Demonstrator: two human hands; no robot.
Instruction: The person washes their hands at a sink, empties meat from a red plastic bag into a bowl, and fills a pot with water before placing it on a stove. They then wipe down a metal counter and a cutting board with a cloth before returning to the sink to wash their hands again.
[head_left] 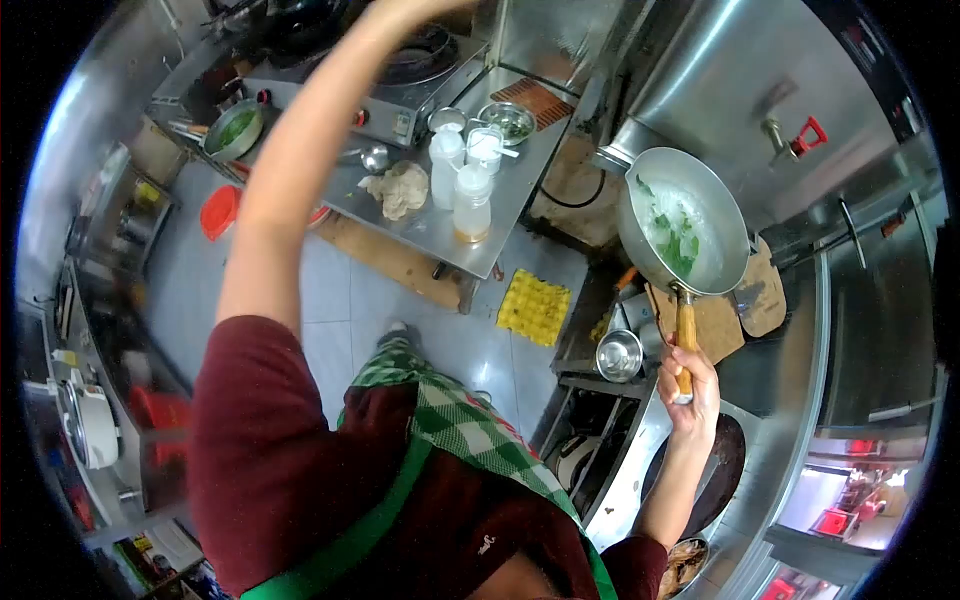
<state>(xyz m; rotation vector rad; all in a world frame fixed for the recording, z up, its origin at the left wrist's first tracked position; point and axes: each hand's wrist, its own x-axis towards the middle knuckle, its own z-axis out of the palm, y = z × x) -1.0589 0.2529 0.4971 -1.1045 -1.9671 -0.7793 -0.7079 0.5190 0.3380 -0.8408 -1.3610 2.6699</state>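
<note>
My right hand (688, 378) is closed around the wooden handle of a metal saucepan (730, 245). Inside the pan, green leaves (680, 245) lie in whitish, frothy-looking liquid. The pan is beside the steel wall panel and the red-handled tap (805, 138), above two brown boards (763, 285). My left arm reaches up and across to the top edge, where the hand is cut off. Beneath that arm are a stove and a steel counter (400, 235).
On the counter stand several white squeeze bottles (472, 205), a crumpled cloth (400, 190), a ladle (375, 158) and a bowl of greens (508, 122). Another pan with greens (236, 130) is at the stove's left. A yellow egg tray (534, 307) and red basin (219, 211) are lower down.
</note>
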